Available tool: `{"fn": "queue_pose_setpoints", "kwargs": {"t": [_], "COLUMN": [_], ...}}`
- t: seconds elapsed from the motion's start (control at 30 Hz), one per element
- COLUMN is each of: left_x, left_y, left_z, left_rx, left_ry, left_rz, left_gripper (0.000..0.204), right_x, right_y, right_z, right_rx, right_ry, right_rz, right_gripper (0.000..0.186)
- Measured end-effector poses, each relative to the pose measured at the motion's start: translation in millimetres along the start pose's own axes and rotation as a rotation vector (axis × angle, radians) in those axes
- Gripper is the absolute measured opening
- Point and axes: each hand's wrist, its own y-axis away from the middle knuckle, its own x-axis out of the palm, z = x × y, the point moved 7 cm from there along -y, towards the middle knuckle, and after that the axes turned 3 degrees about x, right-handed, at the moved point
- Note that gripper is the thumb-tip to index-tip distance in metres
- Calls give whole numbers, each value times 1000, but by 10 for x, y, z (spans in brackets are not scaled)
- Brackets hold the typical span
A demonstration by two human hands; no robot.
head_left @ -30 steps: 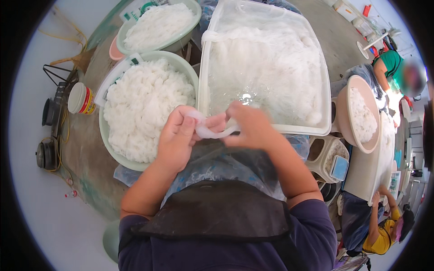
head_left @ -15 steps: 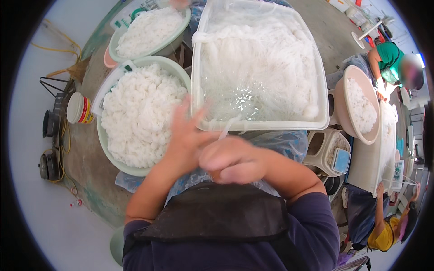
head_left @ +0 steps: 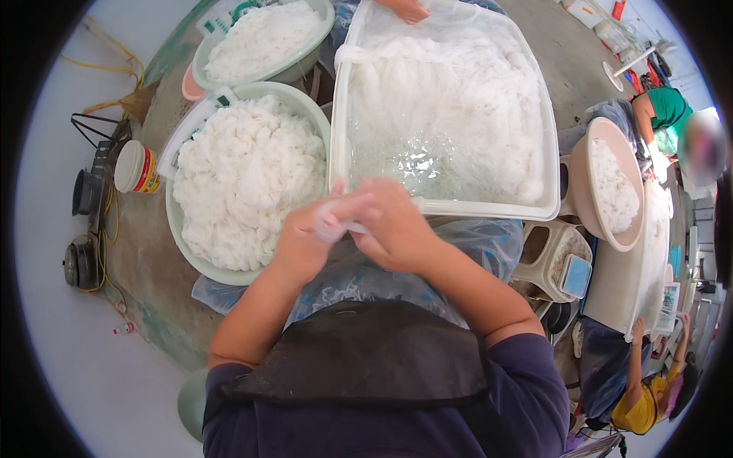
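Note:
My left hand [head_left: 305, 238] and my right hand [head_left: 393, 227] meet in front of the near edge of a white tray [head_left: 458, 208]. A damp-looking white fibre strand [head_left: 330, 226] lies across my left fingers and runs toward my right hand, which is closed on its other end. Motion blurs the fingertips of both. In the tray, soft white fibre [head_left: 458, 114] is spread in clear water, bunched along the right side. Beside my left hand stands a pale green basin [head_left: 179, 237] heaped with white fibre tufts [head_left: 240, 187].
Another green basin [head_left: 301, 65] of fibre stands farther back. Another person's hand [head_left: 408, 9] reaches over the tray's far edge. At right are a beige basin [head_left: 584, 168], a stool [head_left: 534, 269] and two people working at a long white table [head_left: 618, 275]. Plastic sheeting [head_left: 466, 248] hangs below the tray.
My hands have come together; my left fingers, spread before, now close around the strand. My right hand has moved slightly up and forward. Another person's hand now shows above the tray.

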Motion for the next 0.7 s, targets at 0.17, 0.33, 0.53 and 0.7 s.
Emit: {"fn": "queue_pose_setpoints", "kwargs": {"t": [0.17,0.33,0.53,0.7], "left_x": [7,166,-27,-32], "left_y": [10,82,106,102], "left_z": [-297,-297,-371,-91], "left_rx": [328,441,120,-6], "left_ry": [-614,-1023,294,89], "left_rz": [171,212,73,-88], "left_gripper": [19,5,9,16], "right_x": [-73,-14,-332,-146], "right_y": [-19,71,16,-70], "right_z": [-6,-103,-260,-210], "right_rx": [94,121,499,271], "right_ry": [-184,38,-405,-32], "right_rz": [206,338,297,457], "right_gripper": [11,12,40,36]}}
